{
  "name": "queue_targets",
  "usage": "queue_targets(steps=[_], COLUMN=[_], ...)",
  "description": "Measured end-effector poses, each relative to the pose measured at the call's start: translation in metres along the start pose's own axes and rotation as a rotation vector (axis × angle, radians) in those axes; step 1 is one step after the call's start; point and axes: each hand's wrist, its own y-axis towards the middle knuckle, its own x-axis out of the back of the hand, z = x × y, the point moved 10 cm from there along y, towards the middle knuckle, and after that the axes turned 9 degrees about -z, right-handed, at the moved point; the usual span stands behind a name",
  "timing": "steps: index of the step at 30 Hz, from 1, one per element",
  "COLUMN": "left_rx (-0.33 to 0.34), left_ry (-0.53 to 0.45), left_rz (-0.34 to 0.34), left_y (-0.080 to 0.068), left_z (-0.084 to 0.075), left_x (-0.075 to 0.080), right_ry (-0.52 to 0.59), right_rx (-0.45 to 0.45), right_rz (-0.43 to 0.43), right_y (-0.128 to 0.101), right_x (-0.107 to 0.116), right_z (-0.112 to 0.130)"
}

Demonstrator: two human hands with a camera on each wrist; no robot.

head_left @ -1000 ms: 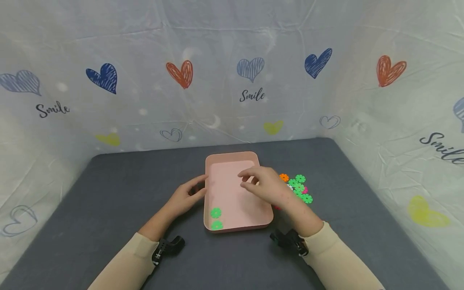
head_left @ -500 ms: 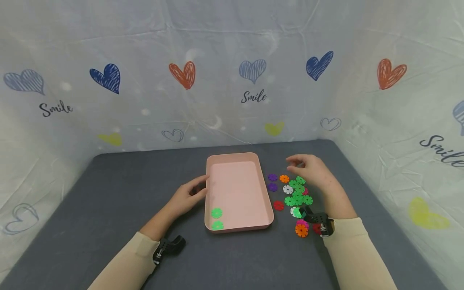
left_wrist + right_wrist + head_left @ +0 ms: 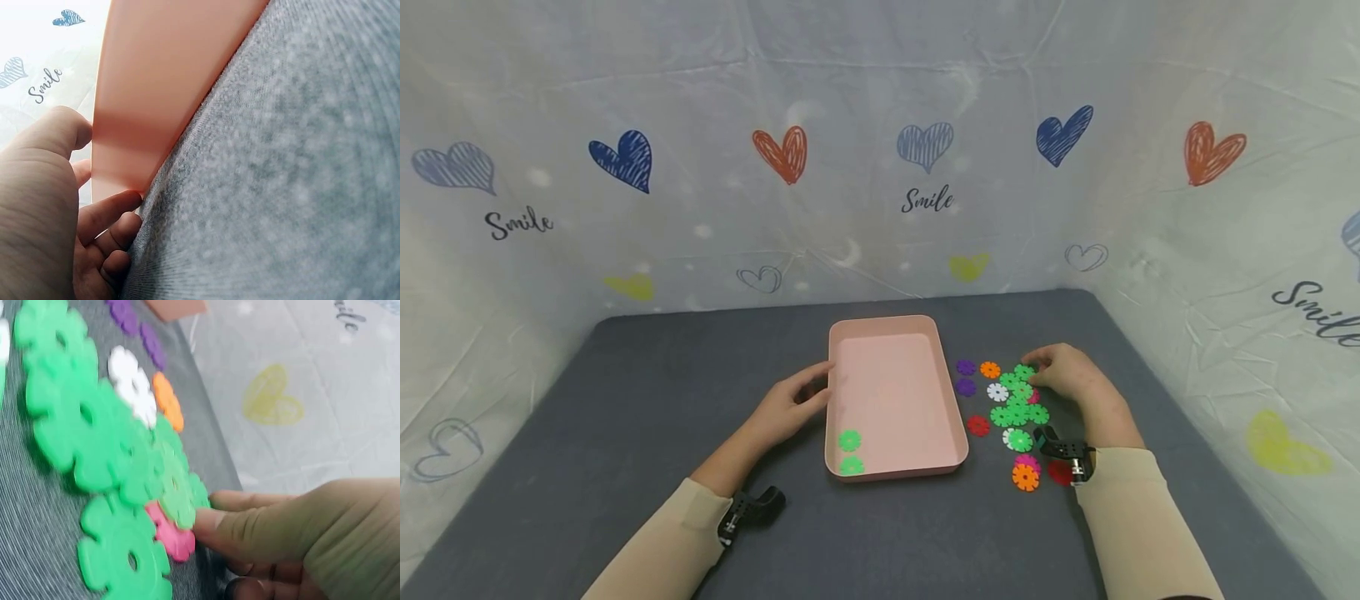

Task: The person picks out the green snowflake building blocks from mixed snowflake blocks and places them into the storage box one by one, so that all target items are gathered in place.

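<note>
Head view: the right hand (image 3: 1071,379) is coming down from above the pink tray (image 3: 951,392) onto the flower discs (image 3: 1017,404) at the frame's right-middle, so another pick is starting. Its fingertips (image 3: 209,520) are pinching a green disc (image 3: 178,497). The left hand (image 3: 786,408) is resting straight-fingered against the tray's left wall.

Tray (image 3: 887,327): pink. Table (image 3: 625,400): dark grey. Discs (image 3: 1017,408): green, purple, orange, white, red, pink. Backdrop (image 3: 700,125): white, blue and red hearts.

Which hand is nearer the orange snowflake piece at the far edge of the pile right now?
Right. The right hand rests on the pile beside the orange snowflake piece; the left hand is across the pink tray, touching its left wall.
</note>
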Motion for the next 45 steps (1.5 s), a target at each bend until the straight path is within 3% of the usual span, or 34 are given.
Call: queue_targets(steps=[7,14,19,25,32,40,45], left_rx=[-0.009,-0.015,0.009,0.024,0.018,0.015,-0.001], left_ry=[-0.004,0.000,-0.002,0.010,0.014,0.020,0.022], left_rz=[0.002,-0.001,-0.010,0.009,0.000,0.005,0.000], left_y=[-0.001,-0.001,-0.003,-0.005,-0.001,-0.002,-0.002], left_z=[-0.003,-0.001,0.003,0.005,0.000,-0.001,-0.002], left_x=[0.002,0.002,0.003,0.000,0.000,-0.001,0.001], right_ry=[-0.037,-0.100,0.082,0.309,0.433,0.639,0.663], right_rx=[0.019,0.030,-0.018,-0.060,0.035,0.089,0.102], right_rz=[-0.006,-0.083,-0.062,-0.111,-0.183,-0.125,-0.104], right_y=[0.001,0.006,0.012,0.007,0.000,-0.009,-0.012], right_x=[-0.001,0.005,0.006,0.025,0.045,0.025,0.003], right_z=[-0.001,0.003,0.011,0.033,0.076,0.130,0.160])
